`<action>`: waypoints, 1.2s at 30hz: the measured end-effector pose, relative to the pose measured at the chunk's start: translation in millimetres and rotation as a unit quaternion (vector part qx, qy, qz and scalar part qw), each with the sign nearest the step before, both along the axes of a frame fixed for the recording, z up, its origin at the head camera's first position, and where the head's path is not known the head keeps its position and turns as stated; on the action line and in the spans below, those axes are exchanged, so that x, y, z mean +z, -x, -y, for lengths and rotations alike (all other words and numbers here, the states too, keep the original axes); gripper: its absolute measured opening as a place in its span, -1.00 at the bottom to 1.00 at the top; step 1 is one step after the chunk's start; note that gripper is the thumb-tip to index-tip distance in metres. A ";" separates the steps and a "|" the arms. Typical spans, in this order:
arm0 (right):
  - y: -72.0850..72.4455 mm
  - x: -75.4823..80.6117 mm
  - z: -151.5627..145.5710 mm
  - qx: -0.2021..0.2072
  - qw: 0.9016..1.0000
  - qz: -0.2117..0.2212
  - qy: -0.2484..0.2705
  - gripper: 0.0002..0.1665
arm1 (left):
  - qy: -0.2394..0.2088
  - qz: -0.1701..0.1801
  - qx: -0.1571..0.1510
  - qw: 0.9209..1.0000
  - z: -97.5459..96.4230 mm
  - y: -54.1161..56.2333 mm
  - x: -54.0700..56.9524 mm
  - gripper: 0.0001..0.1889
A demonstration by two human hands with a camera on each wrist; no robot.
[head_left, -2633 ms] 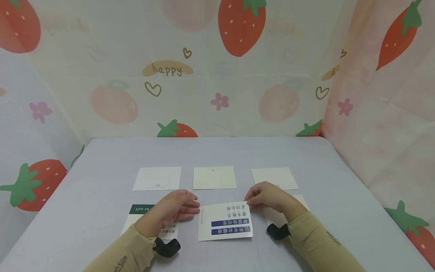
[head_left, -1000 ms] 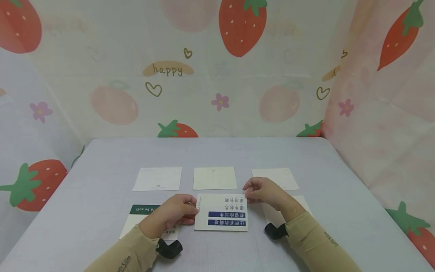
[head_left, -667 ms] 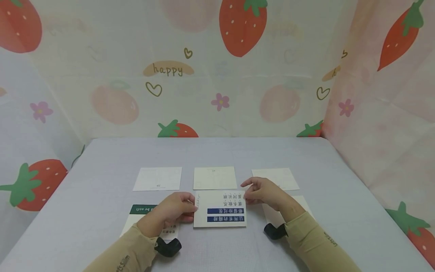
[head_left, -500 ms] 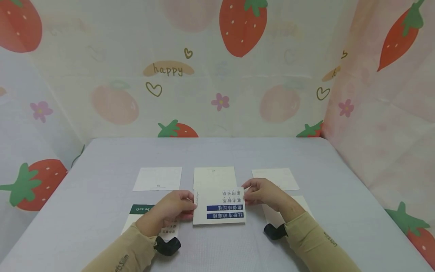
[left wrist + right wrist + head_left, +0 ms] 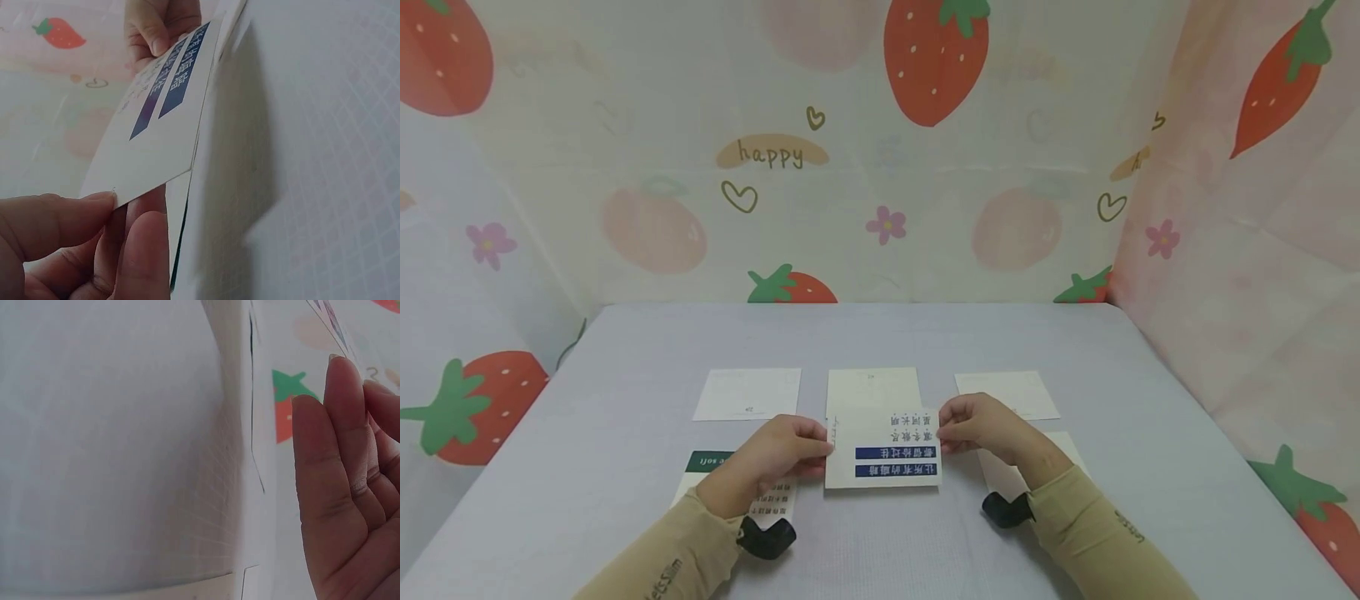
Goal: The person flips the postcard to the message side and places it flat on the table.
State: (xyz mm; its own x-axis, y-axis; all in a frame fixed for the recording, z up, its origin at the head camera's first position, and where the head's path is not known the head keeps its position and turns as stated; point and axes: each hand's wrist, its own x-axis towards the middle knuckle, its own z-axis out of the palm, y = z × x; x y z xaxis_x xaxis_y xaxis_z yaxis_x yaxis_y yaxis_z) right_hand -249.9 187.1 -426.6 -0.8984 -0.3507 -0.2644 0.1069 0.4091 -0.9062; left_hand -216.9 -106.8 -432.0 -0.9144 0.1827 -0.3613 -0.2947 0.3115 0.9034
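Note:
A white postcard [image 5: 883, 442] with dark blue bands and upside-down lettering is held up between my two hands in the head view. My left hand [image 5: 775, 458] pinches its left edge. In the left wrist view the thumb [image 5: 81, 212] lies on the printed face, fingers behind, and a shadow falls on the cloth below. At the opposite edge my right hand [image 5: 988, 429] pinches the card between thumb and index finger. The right wrist view shows that hand's other fingers [image 5: 319, 450] extended, with the card [image 5: 334, 325] edge-on. The card overlaps the cream card [image 5: 872, 387] behind it.
A blank white card [image 5: 747, 392] lies back left and another [image 5: 1011, 390] back right. Partly hidden beneath my left forearm is a green-banded card [image 5: 700, 462]. A pale card [image 5: 1067, 446] lies under my right wrist. White cloth covers the table [image 5: 880, 333].
The postcard has moved away from me, toward the cream card, and now overlaps it in the head view. My left fingers, beside its edge at first, now pinch it. The other cards stay put.

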 end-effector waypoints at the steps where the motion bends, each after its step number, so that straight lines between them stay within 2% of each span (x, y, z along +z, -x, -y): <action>1: 0.0 0.0 0.1 0.000 1.000 -0.001 -0.001 -0.91 | 0.005 -0.001 -0.003 1.000 0.2 -0.1 0.1 -0.90; 5: -0.4 1.0 0.7 -0.002 1.000 -0.003 -0.001 -0.94 | 0.022 -0.009 -0.017 1.000 1.1 -0.5 0.2 -0.90; 15: -0.4 3.0 2.8 -0.005 1.000 -0.012 0.012 -0.95 | 0.034 -0.026 -0.016 0.999 3.9 0.3 1.1 -0.90; 23: 2.4 2.1 2.1 -0.003 0.999 -0.026 0.025 -0.96 | 0.006 -0.027 0.000 1.000 6.3 0.6 0.3 -0.86; 36: 1.5 2.8 3.3 0.001 0.999 -0.033 0.028 -0.95 | -0.001 -0.027 -0.007 1.000 6.5 0.3 2.1 -0.86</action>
